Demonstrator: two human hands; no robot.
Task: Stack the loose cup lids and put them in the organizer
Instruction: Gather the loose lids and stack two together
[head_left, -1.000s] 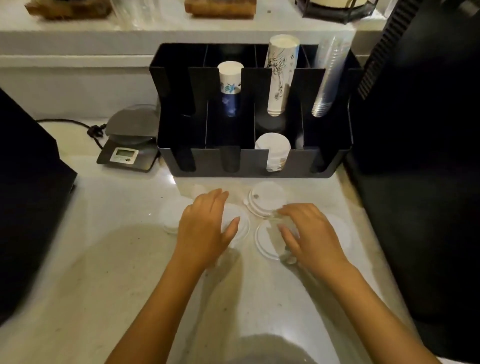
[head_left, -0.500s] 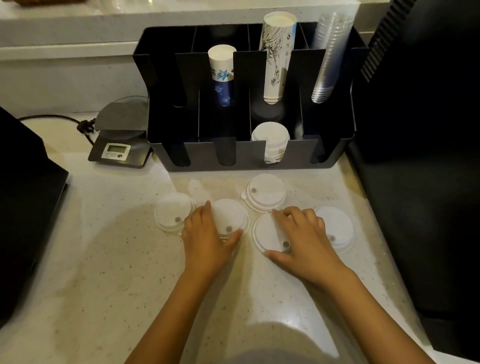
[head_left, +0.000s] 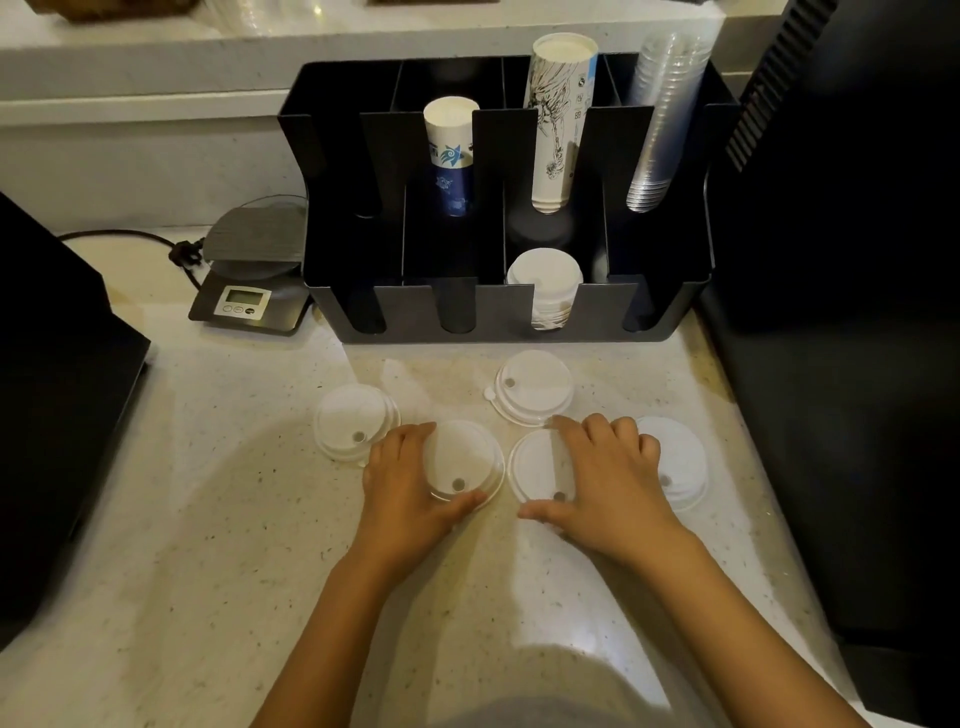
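Speckled counter (head_left: 208, 519): lids (head_left: 535, 387), organizer (head_left: 498, 317), scale (head_left: 249, 296).

Single head view, steeply down, close over the counter (head_left: 208, 519)

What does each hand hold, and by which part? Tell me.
Left hand grips a lid by its rim. Right hand lies over another lid, thumb at its edge; not lifted.
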